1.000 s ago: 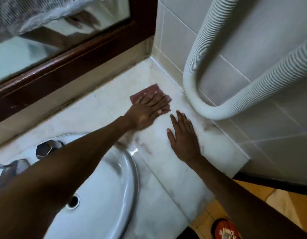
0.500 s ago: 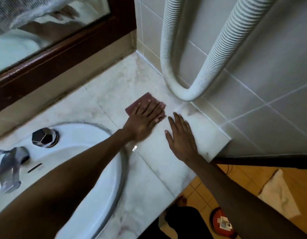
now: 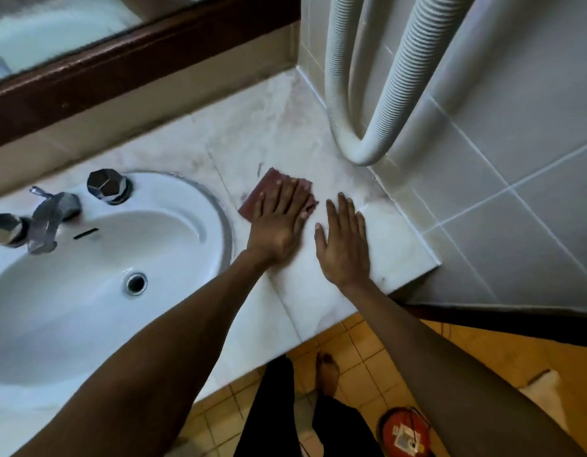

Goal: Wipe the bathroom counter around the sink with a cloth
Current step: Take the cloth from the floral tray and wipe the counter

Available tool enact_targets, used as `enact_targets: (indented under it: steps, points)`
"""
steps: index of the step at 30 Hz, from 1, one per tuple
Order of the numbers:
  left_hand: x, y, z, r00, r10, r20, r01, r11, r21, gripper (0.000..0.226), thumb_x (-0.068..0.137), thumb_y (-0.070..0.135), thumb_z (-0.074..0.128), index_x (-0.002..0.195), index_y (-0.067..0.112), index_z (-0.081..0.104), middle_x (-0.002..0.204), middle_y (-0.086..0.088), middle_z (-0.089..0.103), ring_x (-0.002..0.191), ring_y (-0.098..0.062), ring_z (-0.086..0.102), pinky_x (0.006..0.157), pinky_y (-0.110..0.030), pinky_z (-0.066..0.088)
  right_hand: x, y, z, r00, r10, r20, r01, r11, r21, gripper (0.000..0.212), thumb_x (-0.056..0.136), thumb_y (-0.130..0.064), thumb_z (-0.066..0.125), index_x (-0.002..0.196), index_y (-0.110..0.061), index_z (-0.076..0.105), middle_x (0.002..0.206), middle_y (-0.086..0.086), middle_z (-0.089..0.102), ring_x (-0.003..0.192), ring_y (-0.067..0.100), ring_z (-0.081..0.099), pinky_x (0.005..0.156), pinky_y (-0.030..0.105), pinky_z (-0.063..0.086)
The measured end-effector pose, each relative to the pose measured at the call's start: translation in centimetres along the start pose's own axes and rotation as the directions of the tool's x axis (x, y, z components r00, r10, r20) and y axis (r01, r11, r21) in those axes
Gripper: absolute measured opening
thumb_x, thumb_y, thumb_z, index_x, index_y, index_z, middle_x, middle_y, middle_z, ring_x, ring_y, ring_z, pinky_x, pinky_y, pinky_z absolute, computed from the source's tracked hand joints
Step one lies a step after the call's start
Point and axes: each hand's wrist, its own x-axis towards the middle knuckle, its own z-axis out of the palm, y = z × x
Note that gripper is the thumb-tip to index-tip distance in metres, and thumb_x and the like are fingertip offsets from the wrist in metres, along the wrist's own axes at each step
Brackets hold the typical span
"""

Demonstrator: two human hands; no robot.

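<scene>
Bathroom floor of yellowish tiles (image 3: 358, 364) nearest; a red round object (image 3: 404, 432) lies on it at near right, its label too small to read. Dark trouser legs and one bare foot (image 3: 326, 369) show below the counter edge, partly cut off by the frame bottom.

White marble counter (image 3: 305, 301) above that. Left of it a white oval sink (image 3: 71, 311), its near-left part running out of frame; the basin holds nothing but its drain (image 3: 136, 283). Chrome tap (image 3: 49, 219) and two faceted knobs at the sink's far rim, the left knob cropped.

Left hand (image 3: 278, 225) lies flat, fingers spread, palm pressing a reddish-brown cloth (image 3: 270, 186) to the counter just right of the sink; no closed grip, and most of the cloth is hidden under it. Right hand (image 3: 343, 240) flat and open on bare marble just beside it, holding nothing.

Farther off, a ribbed white hose (image 3: 368, 150) loops down against the tiled wall (image 3: 516, 159), its bend near the counter's right edge; whether it touches is unclear. Dark wooden mirror frame (image 3: 147, 67) runs along the far side, reflection blurred.
</scene>
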Motion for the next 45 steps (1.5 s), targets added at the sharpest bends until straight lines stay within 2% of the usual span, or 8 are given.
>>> enact_targets:
  steps: [6, 12, 16, 24, 32, 37, 40, 45]
  points:
    - [-7.1, -0.4, 0.5, 1.000, -0.028, 0.005, 0.028, 1.000, 0.007, 0.056, 0.107, 0.044, 0.020, 0.161, 0.034, 0.006, 0.169, 0.010, -0.004, 0.156, -0.016, -0.010, 0.125, -0.046, -0.002, -0.1, 0.3, 0.1, 0.999, -0.044, 0.015, 0.043, 0.999, 0.017, 0.051, 0.105, -0.029, 0.026, 0.150, -0.009, 0.036, 0.162, 0.015, 0.026, 0.151, 0.028, 0.022, 0.122, 0.045, 0.022]
    - [-15.3, -1.3, 0.8, 0.998, -0.061, -0.010, 0.061, 0.996, 0.061, 0.057, 0.109, 0.039, 0.029, 0.161, 0.028, 0.009, 0.170, 0.002, 0.001, 0.157, -0.022, -0.007, 0.125, -0.046, 0.010, -0.3, 0.2, 0.3, 0.996, -0.078, 0.049, 0.079, 0.997, -0.024, 0.052, 0.104, -0.031, 0.029, 0.149, -0.008, 0.037, 0.160, 0.020, 0.027, 0.150, 0.034, 0.023, 0.121, 0.050, 0.021]
    - [-20.0, -0.8, 0.7, 0.993, -0.112, -0.034, 0.114, 0.991, 0.070, 0.057, 0.108, 0.040, 0.030, 0.161, 0.028, 0.012, 0.170, 0.003, 0.004, 0.157, -0.019, -0.002, 0.124, -0.045, 0.015, -1.5, -0.9, 0.4, 0.922, -0.349, 0.165, 0.338, 0.937, 0.092, 0.052, 0.102, -0.033, 0.031, 0.147, -0.007, 0.041, 0.160, 0.020, 0.028, 0.150, 0.032, 0.024, 0.123, 0.051, 0.017]
    - [-26.6, -2.0, 0.1, 0.981, -0.194, -0.007, 0.194, 0.979, 0.058, 0.057, 0.108, 0.045, 0.022, 0.161, 0.031, 0.006, 0.170, 0.006, 0.002, 0.156, -0.015, 0.000, 0.124, -0.043, 0.016, -4.8, -10.8, 0.4, 0.843, -0.518, 0.148, 0.422, 0.806, 0.416, 0.041, 0.102, -0.029, 0.038, 0.135, -0.012, 0.054, 0.151, 0.010, 0.046, 0.142, 0.026, 0.038, 0.117, 0.047, 0.030]
    - [-35.1, -6.3, -0.1, 0.967, -0.252, 0.045, 0.251, 0.967, 0.029, 0.057, 0.109, 0.043, 0.022, 0.160, 0.034, -0.002, 0.169, 0.008, -0.006, 0.156, -0.013, -0.009, 0.126, -0.044, 0.006, -8.2, -22.9, 1.0, 0.733, -0.657, 0.177, 0.482, 0.685, 0.546, 0.030, 0.103, -0.025, 0.041, 0.123, -0.012, 0.060, 0.129, 0.005, 0.062, 0.122, 0.022, 0.053, 0.106, 0.036, 0.039]
    - [-41.1, -10.4, -0.6, 0.958, -0.287, 0.003, 0.287, 0.958, 0.001, 0.057, 0.109, 0.042, 0.025, 0.160, 0.034, 0.001, 0.169, 0.009, -0.005, 0.156, -0.013, -0.009, 0.126, -0.044, 0.007, -11.8, -28.2, 2.7, 0.612, -0.653, 0.446, 0.454, 0.752, 0.479, 0.034, 0.105, -0.037, 0.033, 0.107, -0.018, 0.061, 0.107, 0.004, 0.068, 0.099, 0.027, 0.059, 0.085, 0.039, 0.045]
    - [-45.4, -13.8, -1.2, 0.934, -0.355, -0.030, 0.354, 0.935, -0.022, 0.057, 0.109, 0.043, 0.025, 0.160, 0.036, 0.002, 0.169, 0.009, -0.005, 0.156, -0.014, -0.009, 0.126, -0.044, 0.006, -14.1, -31.1, 4.0, 0.520, -0.645, 0.560, 0.544, 0.756, 0.364, 0.039, 0.105, -0.046, 0.027, 0.096, -0.022, 0.056, 0.099, 0.007, 0.068, 0.093, 0.032, 0.059, 0.074, 0.038, 0.041]
    - [-52.3, -21.5, -2.8, 0.852, -0.511, -0.112, 0.508, 0.860, -0.052, 0.058, 0.109, 0.041, 0.027, 0.161, 0.032, 0.002, 0.169, 0.007, -0.006, 0.156, -0.014, -0.011, 0.126, -0.047, 0.004, -17.2, -36.3, 6.0, 0.531, -0.628, 0.569, 0.577, 0.760, 0.301, 0.047, 0.104, -0.052, 0.023, 0.110, -0.022, 0.058, 0.104, 0.011, 0.070, 0.098, 0.036, 0.061, 0.079, 0.040, 0.041]
